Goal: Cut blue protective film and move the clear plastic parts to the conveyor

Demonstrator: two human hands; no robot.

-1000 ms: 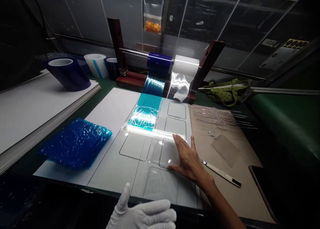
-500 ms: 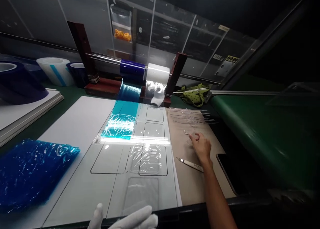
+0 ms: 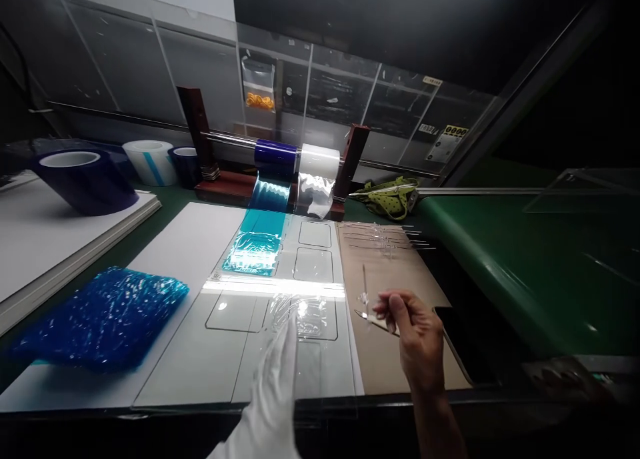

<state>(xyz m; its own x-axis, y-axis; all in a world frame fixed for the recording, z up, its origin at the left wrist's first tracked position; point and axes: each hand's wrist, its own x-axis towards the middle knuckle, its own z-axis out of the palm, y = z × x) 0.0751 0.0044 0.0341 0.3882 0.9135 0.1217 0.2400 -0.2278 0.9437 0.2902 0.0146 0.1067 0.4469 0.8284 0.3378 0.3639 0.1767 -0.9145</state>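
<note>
My left hand [image 3: 273, 385], in a white glove, reaches up from the bottom with its fingers stretched out, seen edge-on. Beside it a clear square sheet [image 3: 309, 369] lies at the front of the glass plate [image 3: 195, 372]; I cannot tell whether they touch. A second clear film piece [image 3: 305, 315] rests just beyond the fingertips. My bare right hand [image 3: 410, 322] is closed in a pinch above the brown board [image 3: 377, 365]. From its fingertips a thin stick with a small clear bit [image 3: 365, 285] stands up. Partly behind that hand lies a scalpel [image 3: 377, 321].
Blue film [image 3: 265, 225] hangs from a purple roll [image 3: 275, 156] beside a white roll [image 3: 320, 160] on a red stand. Several thin sticks [image 3: 390, 235] lie at the board's far end. A blue plastic bag [image 3: 105, 319] sits left; a phone [image 3: 463, 345] lies right.
My right hand has drawn back toward me, bringing up the thin stick. My left hand has moved forward over the glass plate. The view has tilted and shifted.
</note>
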